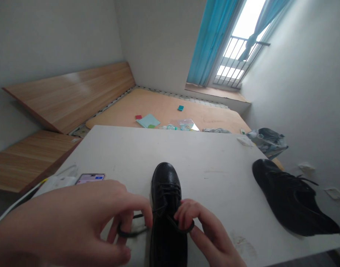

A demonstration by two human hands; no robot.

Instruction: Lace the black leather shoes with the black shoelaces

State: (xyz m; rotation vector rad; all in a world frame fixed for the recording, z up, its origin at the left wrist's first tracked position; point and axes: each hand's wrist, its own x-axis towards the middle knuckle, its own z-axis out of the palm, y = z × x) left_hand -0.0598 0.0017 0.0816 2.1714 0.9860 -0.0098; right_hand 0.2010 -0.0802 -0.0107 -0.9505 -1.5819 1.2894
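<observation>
A black leather lace-up shoe (166, 193) stands on the white table (214, 159), toe pointing away from me. My left hand (75, 222) is at the shoe's left side, fingers pinched on a loop of its black lace (131, 231). My right hand (203, 230) is at the shoe's right side, fingers curled and pinched on the other loop of lace, over the shoe's tongue. The shoe's heel end is cut off by the bottom edge.
A second black shoe (292, 200) lies near the table's right edge. A phone (90, 178) and white cable lie at the table's left. Beyond are a bare wooden bed base (172, 107) with small items, a dark bag (268, 140), and a window (239, 44).
</observation>
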